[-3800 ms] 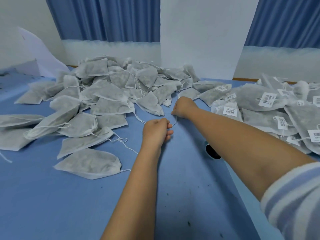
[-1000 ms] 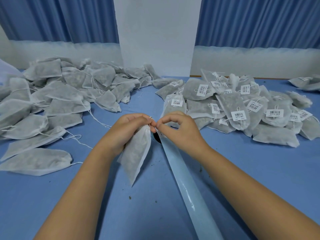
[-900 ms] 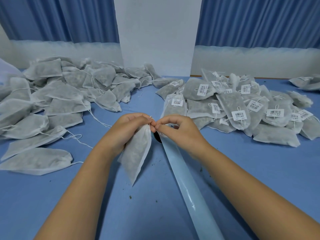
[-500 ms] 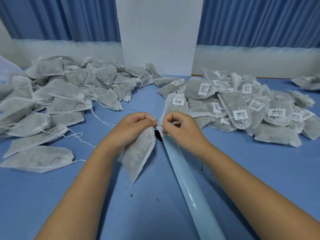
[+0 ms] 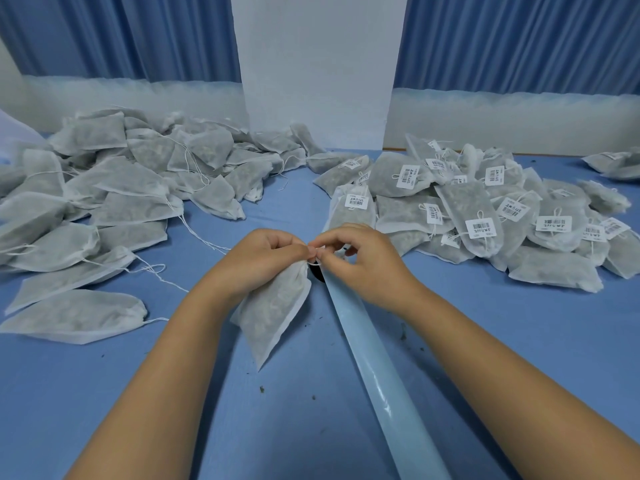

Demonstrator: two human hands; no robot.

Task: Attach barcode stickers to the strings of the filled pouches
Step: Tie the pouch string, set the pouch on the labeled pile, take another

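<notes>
Untagged pouches point(image 5: 114, 188) heaped left, barcode-tagged pouches point(image 5: 485, 216) right, liner strip point(image 5: 374, 358) crossing table point(image 5: 519, 341) | left hand point(image 5: 256, 261) grips pouch point(image 5: 273, 306) neck, bag below fist | right hand point(image 5: 367, 261) pinches its string point(image 5: 313, 262)

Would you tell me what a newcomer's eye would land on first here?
At centre, the left hand grips a filled pouch while the right hand pinches its string. An unlabelled pouch heap lies left, a barcode-stickered heap right. A pale blue strip runs from the hands towards the camera.
</notes>
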